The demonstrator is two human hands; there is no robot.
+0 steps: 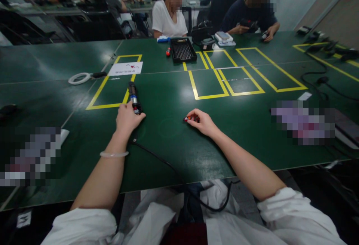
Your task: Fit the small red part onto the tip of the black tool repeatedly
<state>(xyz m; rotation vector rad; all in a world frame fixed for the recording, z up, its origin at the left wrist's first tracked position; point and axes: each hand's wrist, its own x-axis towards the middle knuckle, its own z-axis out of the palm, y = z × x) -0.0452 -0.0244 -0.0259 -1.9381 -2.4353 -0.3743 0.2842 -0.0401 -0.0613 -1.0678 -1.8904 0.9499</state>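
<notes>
My left hand (127,117) is closed around the near end of a black-and-silver cylinder with a blue band (133,95), which resembles a flashlight or a small power tool. A little red shows at its end by my fingers. To the right, my right hand (202,121) pinches a small red-and-orange piece (188,118) just above or on the green table (168,151); my fingers cover most of it, so its kind is unclear.
Yellow tape rectangles (211,96) mark the table. A printed sheet (125,68), a white cable coil (79,78) and a black tray (183,56) lie farther back. A black cable (157,157) crosses near my lap. Two people sit opposite; pixelated items lie at both sides.
</notes>
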